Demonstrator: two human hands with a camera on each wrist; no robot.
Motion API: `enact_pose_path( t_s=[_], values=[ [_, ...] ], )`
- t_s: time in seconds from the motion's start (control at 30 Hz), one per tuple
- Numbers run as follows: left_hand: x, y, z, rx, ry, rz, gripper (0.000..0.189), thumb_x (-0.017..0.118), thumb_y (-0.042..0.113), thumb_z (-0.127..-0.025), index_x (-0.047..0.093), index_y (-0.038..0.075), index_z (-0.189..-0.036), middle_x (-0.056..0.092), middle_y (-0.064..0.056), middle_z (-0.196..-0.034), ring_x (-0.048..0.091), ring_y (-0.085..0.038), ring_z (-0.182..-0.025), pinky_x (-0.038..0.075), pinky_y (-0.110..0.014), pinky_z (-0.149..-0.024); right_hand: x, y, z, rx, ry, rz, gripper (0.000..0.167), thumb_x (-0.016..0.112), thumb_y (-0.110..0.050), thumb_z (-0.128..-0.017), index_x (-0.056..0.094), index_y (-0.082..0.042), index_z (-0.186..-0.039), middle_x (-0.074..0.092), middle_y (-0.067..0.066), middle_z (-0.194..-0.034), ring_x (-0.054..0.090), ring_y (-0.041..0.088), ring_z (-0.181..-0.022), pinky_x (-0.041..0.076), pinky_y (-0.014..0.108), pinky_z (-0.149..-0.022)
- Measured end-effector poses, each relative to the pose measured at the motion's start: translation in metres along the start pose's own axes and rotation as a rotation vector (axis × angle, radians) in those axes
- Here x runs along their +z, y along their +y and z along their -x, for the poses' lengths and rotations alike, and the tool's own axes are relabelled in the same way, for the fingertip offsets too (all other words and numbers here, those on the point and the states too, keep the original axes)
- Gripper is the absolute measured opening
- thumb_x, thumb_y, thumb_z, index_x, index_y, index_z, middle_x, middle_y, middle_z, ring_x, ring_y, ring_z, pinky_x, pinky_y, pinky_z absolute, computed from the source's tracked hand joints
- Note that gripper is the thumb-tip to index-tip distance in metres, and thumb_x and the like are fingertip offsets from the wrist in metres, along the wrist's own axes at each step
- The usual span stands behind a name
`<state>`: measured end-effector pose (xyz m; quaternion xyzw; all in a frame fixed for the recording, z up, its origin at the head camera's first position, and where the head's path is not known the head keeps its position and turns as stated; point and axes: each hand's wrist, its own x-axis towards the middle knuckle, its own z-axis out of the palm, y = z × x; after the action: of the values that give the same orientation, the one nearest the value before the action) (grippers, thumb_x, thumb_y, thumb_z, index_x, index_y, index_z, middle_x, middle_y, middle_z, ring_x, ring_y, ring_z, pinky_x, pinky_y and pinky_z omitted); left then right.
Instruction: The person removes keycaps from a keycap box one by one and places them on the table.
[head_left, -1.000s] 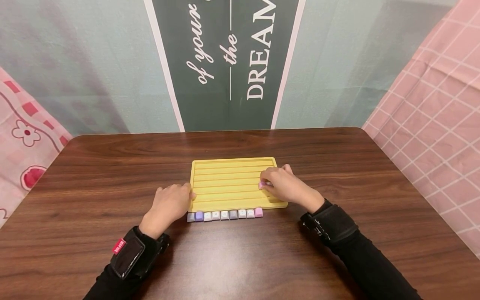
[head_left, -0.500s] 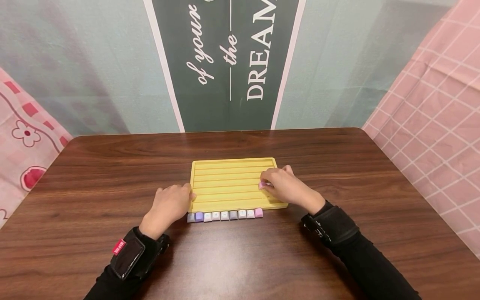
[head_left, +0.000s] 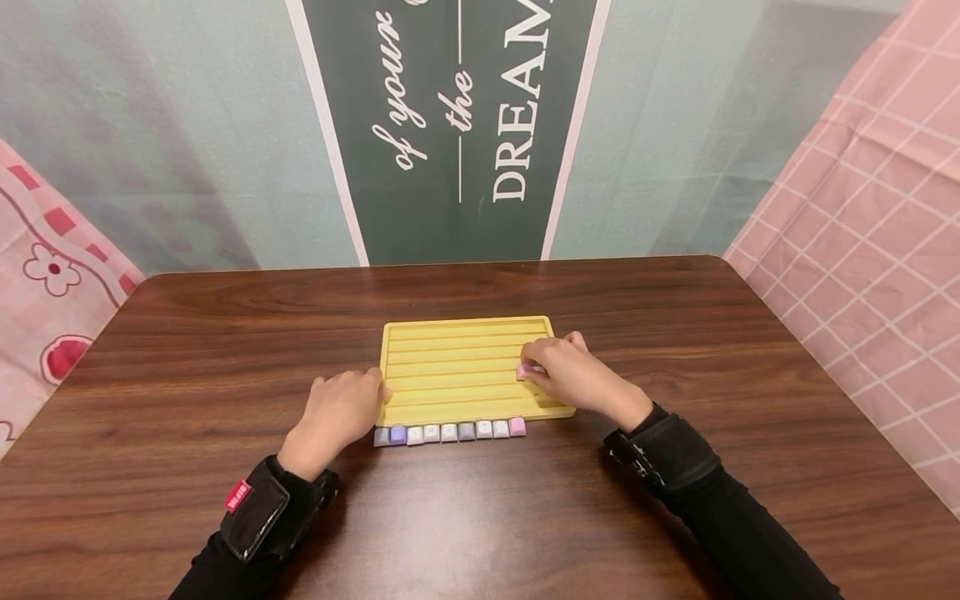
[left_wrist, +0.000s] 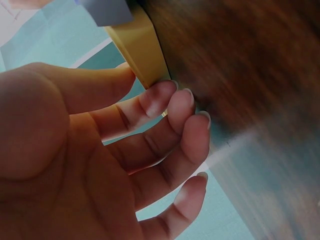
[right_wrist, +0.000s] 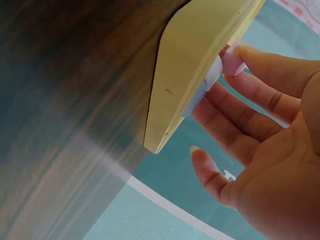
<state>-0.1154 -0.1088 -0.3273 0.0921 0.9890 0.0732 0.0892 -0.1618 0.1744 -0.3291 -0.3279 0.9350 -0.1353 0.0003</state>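
Note:
A yellow tray (head_left: 450,367) with raised ridges running across it lies on the table. At its left edge my left hand (head_left: 342,410) grips the rim between thumb and curled fingers; the left wrist view shows the thumb (left_wrist: 107,89) against the tray's side (left_wrist: 142,47). Over the tray's right part, my right hand (head_left: 576,373) pinches a pink keycap (head_left: 522,372). In the right wrist view, this pink keycap (right_wrist: 233,60) sits between thumb and index finger. Beside it are a white keycap (right_wrist: 213,72) and a bluish one (right_wrist: 195,100), which the hand hides in the head view.
Along the tray's front edge stands a row of several keycaps, among them a purple keycap (head_left: 398,436), a dark grey keycap (head_left: 467,431) and a pink keycap (head_left: 517,427) at the right end. The brown table (head_left: 465,533) meets a printed cloth (head_left: 660,125) at the back.

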Motion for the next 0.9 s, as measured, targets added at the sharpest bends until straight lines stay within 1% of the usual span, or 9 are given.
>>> enact_pose_path(
  t_s=[0.27,0.5,0.9],
  values=[
    [0.0009,0.0001,0.0003,0.002,0.007,0.004,0.02,0.051,0.02,-0.094,0.054,0.005,-0.081,0.046,-0.004,-0.061,0.047,-0.019,-0.06,0.031,-0.036,-0.059,0.0,0.0004,0.0013,-0.012,0.018,-0.002,0.009,0.067,-0.017,-0.084,0.06,-0.013,-0.08,0.056,-0.007,-0.075,0.049,0.008,-0.065,0.024,0.034,-0.066],
    [0.0029,-0.0004,-0.0005,0.011,0.047,-0.002,0.019,0.054,0.02,-0.092,0.055,0.005,-0.08,0.054,-0.007,-0.067,0.057,-0.025,-0.068,0.035,-0.04,-0.059,0.0001,0.0011,0.0029,-0.048,0.056,0.004,0.009,0.068,-0.017,-0.083,0.06,-0.014,-0.081,0.058,-0.007,-0.077,0.05,0.006,-0.065,0.026,0.035,-0.068],
    [0.0017,-0.0007,-0.0002,0.005,0.026,0.004,0.02,0.053,0.02,-0.093,0.054,0.007,-0.079,0.049,-0.004,-0.064,0.054,-0.022,-0.066,0.035,-0.04,-0.06,-0.0015,-0.0013,0.0069,-0.067,0.09,0.021,0.011,0.068,-0.016,-0.083,0.058,-0.014,-0.078,0.053,-0.008,-0.073,0.046,0.007,-0.062,0.025,0.035,-0.068]
  ],
)
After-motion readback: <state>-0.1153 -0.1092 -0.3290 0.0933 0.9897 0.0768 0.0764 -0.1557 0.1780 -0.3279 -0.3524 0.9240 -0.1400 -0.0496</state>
